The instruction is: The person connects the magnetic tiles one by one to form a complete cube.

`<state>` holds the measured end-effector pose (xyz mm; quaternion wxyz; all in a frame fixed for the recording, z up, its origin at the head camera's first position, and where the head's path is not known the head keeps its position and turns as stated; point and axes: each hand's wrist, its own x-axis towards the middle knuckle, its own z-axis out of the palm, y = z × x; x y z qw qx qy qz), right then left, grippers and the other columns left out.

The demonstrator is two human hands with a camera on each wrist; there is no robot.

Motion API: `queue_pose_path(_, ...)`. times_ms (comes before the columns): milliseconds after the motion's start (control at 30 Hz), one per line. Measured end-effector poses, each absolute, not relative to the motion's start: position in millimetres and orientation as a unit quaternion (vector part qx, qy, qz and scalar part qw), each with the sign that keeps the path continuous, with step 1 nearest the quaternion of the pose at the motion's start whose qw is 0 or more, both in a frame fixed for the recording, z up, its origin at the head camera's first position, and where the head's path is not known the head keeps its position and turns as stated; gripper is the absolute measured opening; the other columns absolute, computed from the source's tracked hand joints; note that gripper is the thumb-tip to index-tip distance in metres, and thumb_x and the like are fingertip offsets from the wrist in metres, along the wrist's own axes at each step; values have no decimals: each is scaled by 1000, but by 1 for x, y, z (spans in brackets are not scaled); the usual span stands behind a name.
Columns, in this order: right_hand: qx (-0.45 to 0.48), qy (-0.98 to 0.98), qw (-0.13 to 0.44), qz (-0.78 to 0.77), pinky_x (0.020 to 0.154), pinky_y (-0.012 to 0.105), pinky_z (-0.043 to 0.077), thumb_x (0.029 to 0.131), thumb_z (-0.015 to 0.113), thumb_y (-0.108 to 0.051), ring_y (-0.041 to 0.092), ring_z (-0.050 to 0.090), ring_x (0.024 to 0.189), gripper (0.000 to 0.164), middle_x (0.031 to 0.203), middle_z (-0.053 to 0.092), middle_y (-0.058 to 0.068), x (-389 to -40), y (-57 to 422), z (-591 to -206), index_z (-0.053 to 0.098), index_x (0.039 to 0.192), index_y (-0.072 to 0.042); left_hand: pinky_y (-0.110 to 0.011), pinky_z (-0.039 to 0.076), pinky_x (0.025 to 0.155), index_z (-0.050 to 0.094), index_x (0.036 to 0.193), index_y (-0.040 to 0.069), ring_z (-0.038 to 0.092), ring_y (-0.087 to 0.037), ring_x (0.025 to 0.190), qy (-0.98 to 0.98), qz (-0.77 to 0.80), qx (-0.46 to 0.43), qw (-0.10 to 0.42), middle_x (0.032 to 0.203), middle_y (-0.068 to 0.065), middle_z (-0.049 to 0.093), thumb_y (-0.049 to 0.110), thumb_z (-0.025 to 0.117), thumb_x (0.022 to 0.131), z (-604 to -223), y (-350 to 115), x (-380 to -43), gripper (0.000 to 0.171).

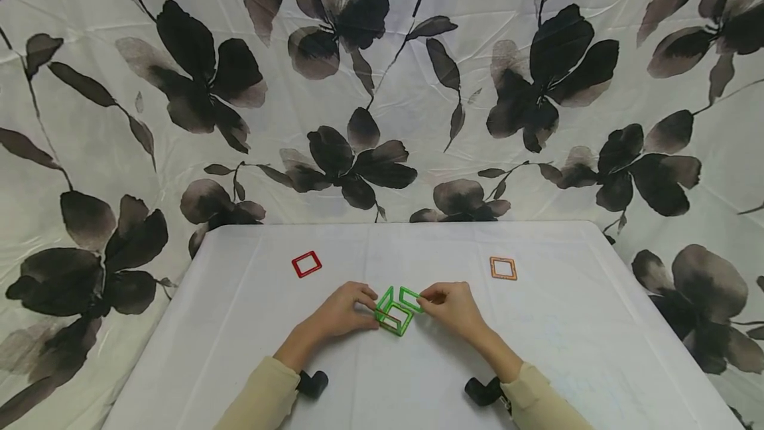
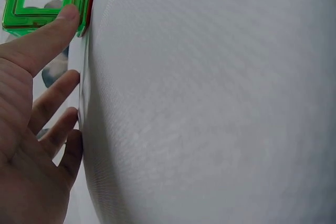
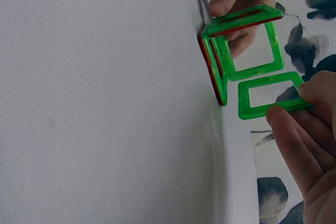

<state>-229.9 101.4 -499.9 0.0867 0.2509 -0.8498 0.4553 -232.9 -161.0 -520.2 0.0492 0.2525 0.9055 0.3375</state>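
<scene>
Several green square-frame magnetic tiles (image 1: 390, 331) stand joined on the table, one lying flat with others upright along its sides. Reddish edges show on some of them in the right wrist view. My left hand (image 1: 343, 310) grips this structure from the left; its thumb presses on one upright tile in the left wrist view, while the other fingertips there reach the cloth. A loose green tile (image 3: 244, 100) is pinched between the thumb and fingers of my right hand (image 1: 456, 310). That tile is tilted and held just beside the structure, with a narrow gap between them.
A red square tile (image 1: 296, 269) lies farther back at the left, and an orange one (image 1: 492, 267) at the back right. White cloth covers the table (image 1: 268, 244). Behind it hangs a flower-printed curtain (image 1: 442, 178). Black devices (image 1: 313, 384) sit at both wrists.
</scene>
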Motion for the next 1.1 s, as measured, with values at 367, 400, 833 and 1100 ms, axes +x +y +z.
queue_pose_path(367, 266, -850, 88, 447, 51, 18, 47, 76, 69, -21, -2, 56, 58, 9, 67, 63, -12, -230, 91, -508, 69, 76, -11, -39, 34, 91, 70, 75, 28, 45, -16, 105, 903, 333, 266, 47, 99, 5, 59, 29, 79, 63, -520, -161, -232, 15)
queue_pose_path(400, 264, -850, 87, 447, 51, 18, 47, 76, 69, -22, -2, 56, 58, 11, 67, 63, -12, -230, 90, -509, 69, 76, -11, -39, 34, 91, 70, 75, 29, 45, -16, 105, 904, 330, 267, 46, 99, 6, 59, 30, 79, 63, -520, -162, -232, 16)
queue_pose_path(833, 286, -849, 85, 436, 51, 18, 46, 77, 68, -18, -2, 56, 58, 7, 68, 62, -12, -231, 88, -507, 69, 78, -11, -37, 34, 91, 69, 76, 29, 45, -14, 103, 909, 319, 266, 41, 98, 9, 58, 34, 78, 63, -521, -162, -234, 17)
queue_pose_path(1100, 285, -853, 71, 431, 50, 18, 46, 77, 68, -14, 0, 56, 59, 5, 72, 64, -9, -231, 88, -505, 68, 81, -12, -37, 35, 90, 68, 77, 29, 46, -14, 102, 904, 328, 274, 34, 97, 10, 58, 36, 79, 61, -522, -162, -234, 21)
